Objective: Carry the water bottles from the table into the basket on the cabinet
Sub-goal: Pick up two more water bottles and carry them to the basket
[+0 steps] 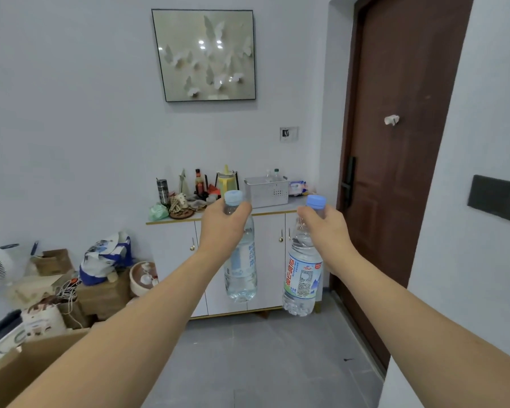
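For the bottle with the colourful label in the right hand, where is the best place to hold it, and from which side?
The neck just under the cap, taken from the side. The labelled bottle hangs upright from the right hand, whose grip wraps the narrow neck below the blue cap. The neck is slimmer than the wide body, so fingers close around it fully.

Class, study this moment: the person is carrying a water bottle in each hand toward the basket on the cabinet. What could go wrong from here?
1. The left hand and right hand each grip a bottle only at the neck, so the left bottle or right bottle may slip out.
2. The basket already shows bottle tops inside, so room may be tight.
3. Clutter beside it, like the yellow jug, could get knocked.
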The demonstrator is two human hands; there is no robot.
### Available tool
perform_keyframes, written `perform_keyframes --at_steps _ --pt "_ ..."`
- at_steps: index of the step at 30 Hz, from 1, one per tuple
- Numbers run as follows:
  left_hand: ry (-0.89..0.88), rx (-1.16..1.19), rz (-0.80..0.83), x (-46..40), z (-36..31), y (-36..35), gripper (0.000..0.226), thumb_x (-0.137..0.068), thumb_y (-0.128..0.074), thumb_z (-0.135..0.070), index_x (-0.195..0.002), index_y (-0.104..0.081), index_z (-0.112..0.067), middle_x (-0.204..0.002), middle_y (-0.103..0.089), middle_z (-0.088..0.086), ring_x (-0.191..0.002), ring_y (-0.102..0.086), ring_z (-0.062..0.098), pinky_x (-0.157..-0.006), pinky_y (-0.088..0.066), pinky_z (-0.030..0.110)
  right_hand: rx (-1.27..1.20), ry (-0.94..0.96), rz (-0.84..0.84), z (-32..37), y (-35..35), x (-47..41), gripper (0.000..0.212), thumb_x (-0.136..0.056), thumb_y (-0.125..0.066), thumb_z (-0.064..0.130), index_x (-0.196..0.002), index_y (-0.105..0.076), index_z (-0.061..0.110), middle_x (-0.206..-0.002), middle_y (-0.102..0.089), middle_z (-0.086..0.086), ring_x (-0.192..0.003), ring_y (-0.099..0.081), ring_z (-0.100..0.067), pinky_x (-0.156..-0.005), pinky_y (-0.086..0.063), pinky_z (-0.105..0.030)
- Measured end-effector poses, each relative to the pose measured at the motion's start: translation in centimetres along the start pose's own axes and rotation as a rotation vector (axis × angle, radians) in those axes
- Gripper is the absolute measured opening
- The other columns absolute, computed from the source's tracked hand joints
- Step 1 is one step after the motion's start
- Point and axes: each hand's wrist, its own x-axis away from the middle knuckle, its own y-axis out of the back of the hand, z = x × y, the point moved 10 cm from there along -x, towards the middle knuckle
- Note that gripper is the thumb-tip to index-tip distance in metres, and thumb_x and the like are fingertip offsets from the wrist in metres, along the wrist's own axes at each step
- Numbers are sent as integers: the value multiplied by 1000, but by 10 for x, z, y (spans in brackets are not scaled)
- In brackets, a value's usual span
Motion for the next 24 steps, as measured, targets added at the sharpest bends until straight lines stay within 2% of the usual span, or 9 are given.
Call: perform_keyframes --at_steps 4,7,9,12,15,18,21,24 --pt "-18 11 -15 -64 23 6 21 -82 -64 -27 -79 -63 -7 -71 -58 3 -64 -52 13 -64 -42 31 12 12 4 -15 -40 -57 34 -83 -63 30 -96 -62 -1 -79 -62 -6 -72 -56 -14 -68 -46 -31" --pt "-49 17 1 -114 30 4 24 -81 -63 -29 -85 -66 -6 -81 -66 16 -71 -59 16 -70 -53 43 -6 16 6 -22 -63 -101 35 -82 -62 31 -100 -63 1 -85 -65 -12 -78 -58 -18 -74 -49 -35" --pt "-58 19 -5 -143 36 0 25 -78 -63 -33 -83 -67 -9 -87 -70 16 -75 -65 22 -76 -55 47 -6 17 5 -27 -72 -127 34 -82 -62 33 -99 -64 4 -88 -67 -15 -81 -60 -19 -77 -50 -38" --pt "-34 59 -8 -187 60 -14 15 -77 -65 -32 -75 -68 -17 -71 -68 -1 -68 -64 17 -67 -52 37 -7 5 -13 -43 -81 -171 25 -84 -63 32 -98 -66 12 -87 -69 -5 -82 -63 -18 -78 -50 -36" --pt "-2 80 6 -223 91 -36 23 -78 -65 -27 -77 -65 -4 -68 -61 3 -64 -55 14 -59 -47 31 17 6 -17 -62 -87 -213 22 -84 -64 32 -98 -68 15 -93 -72 -7 -88 -67 -21 -80 -52 -37" --pt "20 88 -3 -259 120 -61 22 -77 -65 -27 -75 -64 -6 -67 -60 3 -62 -54 14 -59 -45 30 25 18 -6 -83 -89 -256 27 -83 -64 34 -97 -67 11 -93 -71 -10 -86 -65 -20 -80 -51 -37" --pt "31 71 -16 -296 142 -85 21 -78 -65 -27 -75 -64 -6 -69 -61 5 -63 -55 16 -59 -46 30 30 23 -1 -103 -86 -302 26 -83 -63 34 -91 -63 9 -82 -65 -5 -77 -59 -15 -75 -49 -35" --pt "-1 43 -22 -341 148 -109 23 -81 -64 -24 -80 -66 -1 -71 -62 6 -62 -55 15 -50 -47 22 6 16 -10 -115 -81 -355 28 -82 -63 32 -94 -64 6 -85 -69 -10 -78 -62 -17 -77 -52 -38"
